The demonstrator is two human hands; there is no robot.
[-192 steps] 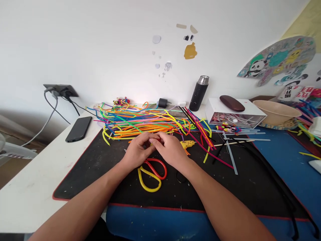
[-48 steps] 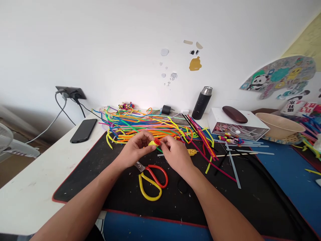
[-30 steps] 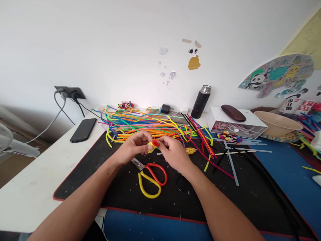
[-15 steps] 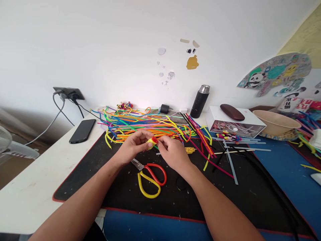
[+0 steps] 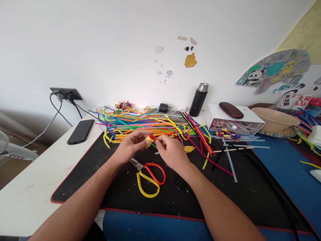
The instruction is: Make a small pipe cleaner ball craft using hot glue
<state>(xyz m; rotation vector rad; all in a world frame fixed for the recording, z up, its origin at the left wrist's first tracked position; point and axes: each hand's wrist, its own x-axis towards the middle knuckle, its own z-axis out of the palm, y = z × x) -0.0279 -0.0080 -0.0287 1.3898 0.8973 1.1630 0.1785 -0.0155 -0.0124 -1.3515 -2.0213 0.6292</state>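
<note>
White wall [image 5: 105, 43] backs a pale desk [image 5: 27, 197], with a phone [image 5: 80, 131] lying toward its left side. Next, a heap of coloured fuzzy stems [image 5: 140, 124] lies beyond the hands. Left hand [image 5: 131, 146]: thumb and fingers closed on a small yellow-and-red piece [image 5: 150, 138], held up over the black mat [image 5: 80, 177], beyond the scissors [image 5: 140, 168]. Handling, in my judgement: very light, soft outside, slightly springy, not slippery, easily squashed; best held gently by its yellow side, leaving the red end free. Appearance: stubby yellow body, roundish red end; surface detail too small to tell. Right hand [image 5: 172, 150]: fingertips pinched together at the piece's right edge; whether a strand lies between them cannot be told. Farther right, a black flask [image 5: 199, 100] and a white box [image 5: 214, 112] stand near the wall.
</note>
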